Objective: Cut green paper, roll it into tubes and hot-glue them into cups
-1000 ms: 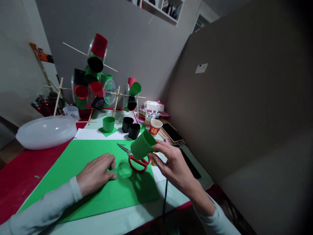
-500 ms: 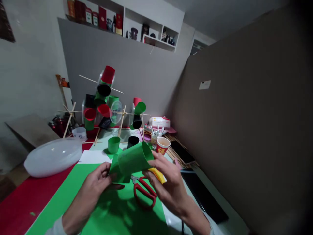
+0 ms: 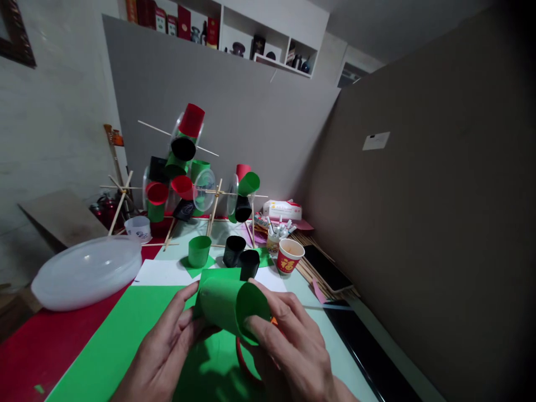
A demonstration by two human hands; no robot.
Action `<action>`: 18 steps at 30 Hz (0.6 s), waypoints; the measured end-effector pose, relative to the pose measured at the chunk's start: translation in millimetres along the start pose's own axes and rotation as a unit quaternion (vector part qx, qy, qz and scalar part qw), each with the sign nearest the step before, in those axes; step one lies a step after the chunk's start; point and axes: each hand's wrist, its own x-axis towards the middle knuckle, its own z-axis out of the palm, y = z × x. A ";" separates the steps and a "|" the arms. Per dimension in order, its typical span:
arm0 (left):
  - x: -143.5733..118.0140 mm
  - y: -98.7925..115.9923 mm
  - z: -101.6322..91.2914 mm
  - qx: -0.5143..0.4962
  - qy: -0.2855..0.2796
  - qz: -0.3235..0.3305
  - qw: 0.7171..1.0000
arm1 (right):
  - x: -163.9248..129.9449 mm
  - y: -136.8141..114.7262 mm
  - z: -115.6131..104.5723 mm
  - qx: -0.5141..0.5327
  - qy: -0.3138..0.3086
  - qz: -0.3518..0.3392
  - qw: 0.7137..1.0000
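A green paper cylinder [image 3: 224, 304] with a square green sheet at its closed end lies on its side in the air between my hands. My left hand [image 3: 167, 340] grips the square sheet from the left and below. On the right, my right hand [image 3: 293, 335] pinches the open rim, its thumb inside the mouth. A bit of something yellow-orange shows behind the right fingers; most of it is hidden. Below, the red handle of the scissors [image 3: 243, 360] shows in part on a large green sheet [image 3: 138, 318].
Beyond my hands stand a green paper cup [image 3: 199, 251], black paper cups [image 3: 234, 251] and a red-and-white paper cup [image 3: 290, 257]. Stick frames carry red, green and black cups [image 3: 183, 148]. A translucent lid [image 3: 87, 271] lies left, a black tablet [image 3: 326, 268] right.
The cylinder has turned its mouth more toward me and moved slightly lower and right. My right thumb has gone inside the rim. The scissors are now mostly covered, and the camera view has shifted.
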 end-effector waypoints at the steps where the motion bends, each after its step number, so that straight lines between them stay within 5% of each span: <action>1: -2.2 0.9 3.7 0.002 0.020 0.006 1.000 | 0.2 -0.6 -0.4 -0.010 -0.003 -0.006 1.000; 6: -4.9 -2.3 4.8 0.012 0.071 0.008 0.997 | 5.4 -3.1 -6.9 -0.054 -0.010 -0.040 0.998; 12: -5.8 6.1 4.5 0.022 0.015 0.026 0.999 | 5.3 -3.9 -10.1 -0.073 -0.029 -0.029 0.996; 18: -5.9 4.5 5.9 0.063 0.022 0.080 0.995 | -4.1 -5.3 -0.9 -0.081 -0.041 -0.015 0.996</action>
